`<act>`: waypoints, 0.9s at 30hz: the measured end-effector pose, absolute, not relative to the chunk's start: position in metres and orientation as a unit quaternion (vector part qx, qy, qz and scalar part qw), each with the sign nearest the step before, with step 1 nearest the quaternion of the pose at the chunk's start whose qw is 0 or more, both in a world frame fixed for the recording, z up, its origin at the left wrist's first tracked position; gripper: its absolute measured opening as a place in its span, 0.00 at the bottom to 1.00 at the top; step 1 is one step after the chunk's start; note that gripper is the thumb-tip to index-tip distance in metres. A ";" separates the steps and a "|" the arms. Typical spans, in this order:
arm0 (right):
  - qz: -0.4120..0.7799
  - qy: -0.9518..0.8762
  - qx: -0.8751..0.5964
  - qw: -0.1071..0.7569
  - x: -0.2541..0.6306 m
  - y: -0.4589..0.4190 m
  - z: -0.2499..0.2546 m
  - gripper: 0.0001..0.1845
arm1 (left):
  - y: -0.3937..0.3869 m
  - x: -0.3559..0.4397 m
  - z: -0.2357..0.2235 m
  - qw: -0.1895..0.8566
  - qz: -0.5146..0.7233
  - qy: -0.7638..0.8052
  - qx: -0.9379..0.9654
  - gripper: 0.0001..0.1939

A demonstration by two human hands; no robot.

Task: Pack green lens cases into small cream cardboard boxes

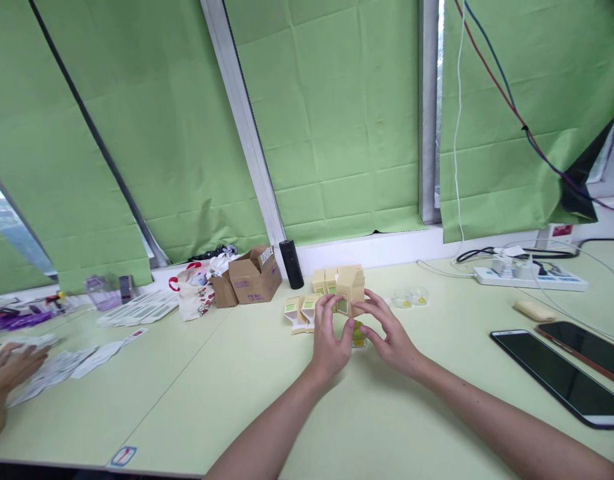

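Both my hands meet near the middle of the pale green table (227,400). My left hand (331,340) and my right hand (391,337) are curled around a small clear case with a yellow-green piece inside (357,333), fingertips pinching it from both sides. Just behind them stands a cluster of small beige cartons (339,283) with green-and-white labels; a few more lie tipped over at its left (299,312).
Two clear cases (411,297) lie right of the cartons. A black cylinder (291,264), brown boxes (254,277) and a printed bag (194,297) sit at the back. A power strip (529,275) and two phones (561,380) lie right. Another person's hand (9,370) rests on paper sheets (61,367) at left.
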State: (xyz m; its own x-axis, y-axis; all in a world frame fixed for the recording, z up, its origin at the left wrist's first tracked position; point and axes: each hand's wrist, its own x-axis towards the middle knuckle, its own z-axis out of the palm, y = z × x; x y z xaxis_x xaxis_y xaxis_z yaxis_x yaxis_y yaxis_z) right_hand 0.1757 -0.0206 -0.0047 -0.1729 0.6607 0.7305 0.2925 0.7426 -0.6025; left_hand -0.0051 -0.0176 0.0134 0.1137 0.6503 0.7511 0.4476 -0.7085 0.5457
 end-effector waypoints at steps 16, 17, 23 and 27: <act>0.092 -0.823 -0.248 0.502 0.174 -0.031 0.002 0.35 | -0.004 -0.006 0.017 0.175 0.603 0.414 0.659 0.22; 0.092 -0.825 -0.246 0.501 0.174 -0.031 0.003 0.35 | -0.003 -0.006 0.016 0.175 0.605 0.416 0.657 0.23; 0.075 -0.832 -0.263 0.482 0.175 -0.027 -0.003 0.34 | 0.007 -0.011 0.015 0.180 0.618 0.442 0.625 0.20; 0.061 -0.814 -0.337 0.468 0.177 -0.018 -0.014 0.32 | 0.020 -0.018 0.009 0.204 0.625 0.430 0.619 0.21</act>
State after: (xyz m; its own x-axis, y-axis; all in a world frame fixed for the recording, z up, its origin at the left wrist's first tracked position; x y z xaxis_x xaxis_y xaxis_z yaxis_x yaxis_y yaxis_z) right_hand 0.1767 -0.0183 -0.0138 -0.3340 0.6067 0.7214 0.4919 0.7650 -0.4157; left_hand -0.0183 0.0201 0.0089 -0.1510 0.7869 0.5983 0.2769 -0.5474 0.7897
